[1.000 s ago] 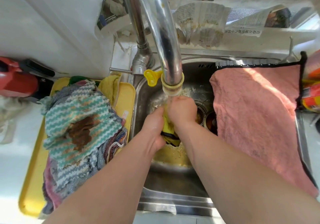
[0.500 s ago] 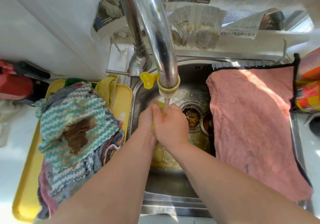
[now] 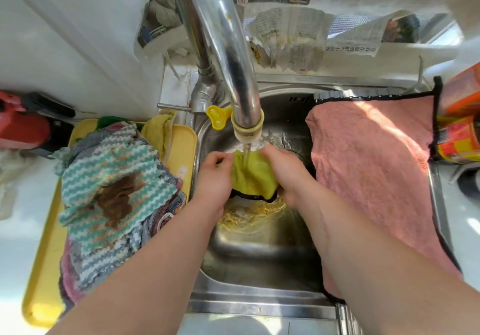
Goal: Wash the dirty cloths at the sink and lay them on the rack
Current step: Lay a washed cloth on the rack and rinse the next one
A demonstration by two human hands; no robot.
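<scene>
Sunlit sink point(image 3: 259, 306), yellow murk below the tap point(image 3: 233, 62). Left hand point(image 3: 214, 176) and right hand point(image 3: 283, 173) clutch the cloth point(image 3: 252, 176) there; spread it flatter, I'd say.

Newspaper sheets point(image 3: 291, 41), red object point(image 3: 20, 127), orange tins point(image 3: 459, 137)

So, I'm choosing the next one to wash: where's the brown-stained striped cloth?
In the head view, the striped cloth lies on top of the pile on the yellow tray, just left of the sink.
</scene>
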